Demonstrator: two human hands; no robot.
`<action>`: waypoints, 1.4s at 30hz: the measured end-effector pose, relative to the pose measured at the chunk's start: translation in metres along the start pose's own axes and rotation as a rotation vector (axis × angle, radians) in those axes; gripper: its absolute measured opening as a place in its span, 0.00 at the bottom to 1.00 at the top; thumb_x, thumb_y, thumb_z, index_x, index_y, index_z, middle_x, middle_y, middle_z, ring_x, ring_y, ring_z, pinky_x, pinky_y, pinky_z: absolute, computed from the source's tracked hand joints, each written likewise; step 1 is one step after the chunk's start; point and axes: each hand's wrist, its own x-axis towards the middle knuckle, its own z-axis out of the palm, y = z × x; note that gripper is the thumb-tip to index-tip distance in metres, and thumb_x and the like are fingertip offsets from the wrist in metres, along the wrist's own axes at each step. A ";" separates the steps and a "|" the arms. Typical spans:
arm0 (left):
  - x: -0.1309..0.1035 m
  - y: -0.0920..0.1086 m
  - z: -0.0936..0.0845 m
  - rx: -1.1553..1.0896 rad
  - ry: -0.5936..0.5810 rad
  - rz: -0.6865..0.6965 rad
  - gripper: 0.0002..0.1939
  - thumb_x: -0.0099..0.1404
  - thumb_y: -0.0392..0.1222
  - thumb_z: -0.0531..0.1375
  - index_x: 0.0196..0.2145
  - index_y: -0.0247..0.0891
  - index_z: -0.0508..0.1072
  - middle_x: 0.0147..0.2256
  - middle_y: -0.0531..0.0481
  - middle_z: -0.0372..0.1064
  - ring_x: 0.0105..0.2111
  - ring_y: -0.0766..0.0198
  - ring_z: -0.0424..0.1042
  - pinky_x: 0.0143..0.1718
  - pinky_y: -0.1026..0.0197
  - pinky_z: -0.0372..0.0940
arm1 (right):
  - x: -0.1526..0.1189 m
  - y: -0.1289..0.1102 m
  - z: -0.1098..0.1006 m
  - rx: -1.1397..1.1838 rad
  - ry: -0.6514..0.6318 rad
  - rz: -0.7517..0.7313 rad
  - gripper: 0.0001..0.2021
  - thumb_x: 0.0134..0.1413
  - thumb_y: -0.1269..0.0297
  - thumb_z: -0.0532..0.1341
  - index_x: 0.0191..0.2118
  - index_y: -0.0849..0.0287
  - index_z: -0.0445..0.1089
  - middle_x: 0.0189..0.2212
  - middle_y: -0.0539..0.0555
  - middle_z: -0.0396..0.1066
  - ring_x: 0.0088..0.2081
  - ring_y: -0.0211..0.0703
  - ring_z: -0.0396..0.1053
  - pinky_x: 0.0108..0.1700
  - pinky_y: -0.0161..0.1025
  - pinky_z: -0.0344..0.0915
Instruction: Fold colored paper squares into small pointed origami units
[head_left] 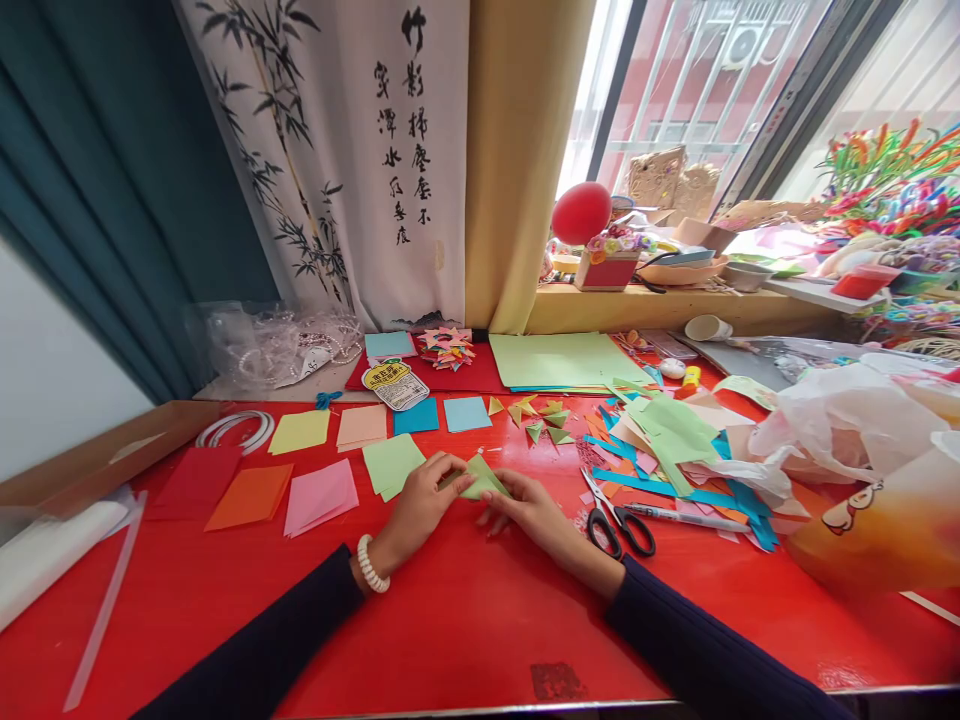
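Observation:
A small green paper, folded to a point at its top, is held between both hands above the red table. My left hand pinches its left side with thumb and fingers. On the right side, my right hand grips the paper between thumb and fingers. Flat green sheets lie just left of my left hand. Small folded triangles in green and yellow rest beyond the hands. Black-handled scissors lie beside my right forearm.
Pink, orange and red sheets lie at left. Paper scraps, a pen and a plastic bag crowd the right. Large green sheets lie at the back. The table's front edge is near.

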 end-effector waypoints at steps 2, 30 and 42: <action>0.000 0.001 0.003 -0.011 0.015 -0.019 0.08 0.63 0.45 0.55 0.33 0.38 0.67 0.31 0.54 0.66 0.32 0.67 0.64 0.34 0.66 0.60 | 0.000 0.000 0.000 -0.011 -0.003 -0.002 0.20 0.50 0.50 0.59 0.41 0.62 0.65 0.26 0.51 0.71 0.25 0.39 0.71 0.29 0.36 0.66; 0.000 -0.003 0.003 0.001 0.017 -0.042 0.16 0.64 0.50 0.52 0.30 0.37 0.73 0.28 0.52 0.68 0.30 0.65 0.65 0.33 0.64 0.58 | 0.000 0.003 -0.001 -0.004 0.028 0.015 0.18 0.50 0.52 0.60 0.37 0.63 0.66 0.23 0.52 0.72 0.24 0.38 0.71 0.27 0.34 0.66; -0.001 -0.004 0.002 -0.011 0.046 -0.063 0.17 0.64 0.52 0.52 0.30 0.36 0.72 0.29 0.51 0.68 0.29 0.65 0.64 0.32 0.64 0.58 | -0.002 -0.001 -0.001 0.051 0.013 0.039 0.20 0.46 0.52 0.63 0.40 0.62 0.67 0.26 0.53 0.74 0.26 0.39 0.73 0.32 0.37 0.69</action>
